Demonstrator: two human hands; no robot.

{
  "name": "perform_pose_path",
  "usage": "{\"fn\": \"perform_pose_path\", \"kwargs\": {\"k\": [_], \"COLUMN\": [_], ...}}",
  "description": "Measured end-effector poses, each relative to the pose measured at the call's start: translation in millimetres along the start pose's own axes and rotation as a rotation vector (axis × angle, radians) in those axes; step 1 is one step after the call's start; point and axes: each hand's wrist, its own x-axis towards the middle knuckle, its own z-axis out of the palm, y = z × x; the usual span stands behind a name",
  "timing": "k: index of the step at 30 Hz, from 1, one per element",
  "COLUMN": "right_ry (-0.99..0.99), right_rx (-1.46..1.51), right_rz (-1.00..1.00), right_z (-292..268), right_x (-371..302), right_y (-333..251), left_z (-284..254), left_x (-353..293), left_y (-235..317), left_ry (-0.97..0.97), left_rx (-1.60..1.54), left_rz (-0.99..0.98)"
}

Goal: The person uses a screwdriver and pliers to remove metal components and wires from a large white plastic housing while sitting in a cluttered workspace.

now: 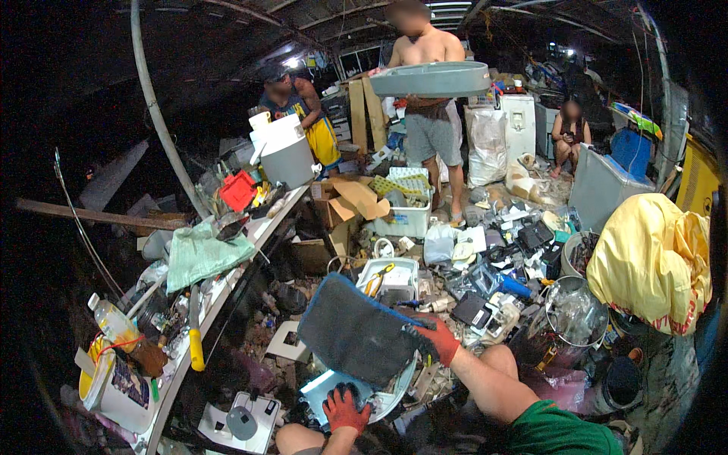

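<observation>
My right hand (438, 338), in a red glove with dark fingers, is closed on the right edge of a dark grey mat (356, 330) with blue edging. The mat is held up at a tilt in front of me. Below it, my left hand (346, 410), gloved alike, rests with fingers apart on a shiny bluish-white flat panel (316, 390). That panel lies at a pale round basin (404, 390), partly hidden under the mat. Just beyond the mat, a yellow-handled tool (378, 280) leans in a white tub (413, 274).
A long bench (182, 356) runs along my left, with a yellow-handled tool (196, 349) and bottle (115, 322). Scrap electronics cover the floor at right, near a wire-rimmed bucket (576, 311) and yellow sack (644, 258). Ahead, a person (432, 114) carries a grey tray (432, 80).
</observation>
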Motion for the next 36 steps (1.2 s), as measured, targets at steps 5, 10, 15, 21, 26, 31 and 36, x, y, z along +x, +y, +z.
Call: {"fn": "perform_pose_path", "kwargs": {"k": [5,10,15,21,26,31,36], "right_ry": [-0.061,-0.048,-0.138,-0.046,-0.132,-0.15,-0.186], "right_rx": [0.014,0.053,0.057,0.253,0.268,0.292,0.282], "right_rz": [0.065,0.146,0.093,0.237,0.248,0.233,0.245], "right_z": [2.9,9.4,10.2,18.1,7.2,15.4,11.1], "right_x": [-7.4,-9.1,-10.5,-18.6,-13.7,-8.9,-9.6], "right_y": [-1.2,5.4,0.3,-16.4,-7.4,0.3,0.2], "left_z": [-1.8,-12.3,-10.7,12.0,35.8,-13.3,-95.8], "left_x": [4.5,5.6,6.6,13.9,29.7,36.5,21.4], "left_y": [6.2,7.0,3.7,-8.0,-37.3,-25.6,17.8], "left_ry": [-0.006,-0.072,0.069,0.259,0.323,-0.019,-0.068], "left_rx": [-0.059,-0.025,-0.147,-0.873,-1.237,-2.156,-2.346], "left_rz": [-0.031,-0.053,-0.01,-0.134,-0.331,-0.058,0.09]}}
